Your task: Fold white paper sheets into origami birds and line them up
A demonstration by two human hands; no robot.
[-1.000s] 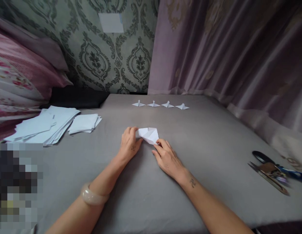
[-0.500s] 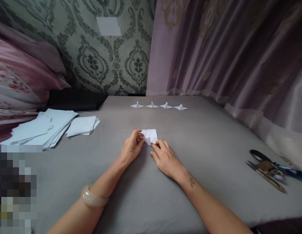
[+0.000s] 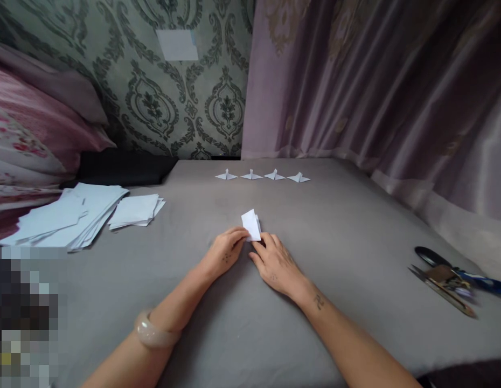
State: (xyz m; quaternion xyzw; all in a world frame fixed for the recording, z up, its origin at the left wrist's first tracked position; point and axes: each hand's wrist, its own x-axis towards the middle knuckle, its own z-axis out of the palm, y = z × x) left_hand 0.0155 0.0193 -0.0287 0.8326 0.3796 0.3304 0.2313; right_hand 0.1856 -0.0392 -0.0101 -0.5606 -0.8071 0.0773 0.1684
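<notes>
A small folded piece of white paper (image 3: 250, 223) lies on the grey cloth in front of me, one flap standing a little away on its right side. My left hand (image 3: 228, 248) pinches its lower left edge, fingers closed together. At the lower right corner, my right hand (image 3: 275, 264) presses with its fingertips, thumb held apart below. Farther back stand several folded white paper birds (image 3: 251, 175) in a row, out of reach of both hands.
On the left lie a stack of small white paper squares (image 3: 133, 210) and a pile of larger sheets (image 3: 95, 207), with a black folded item (image 3: 125, 167) behind. Scissors (image 3: 442, 291) and a blue-and-black tool (image 3: 485, 283) rest at the right. Curtains (image 3: 315, 81) hang along the right.
My left hand has moved slightly down and right, and a flap of the paper has been turned over, making it narrower. My right hand has stayed nearly in place.
</notes>
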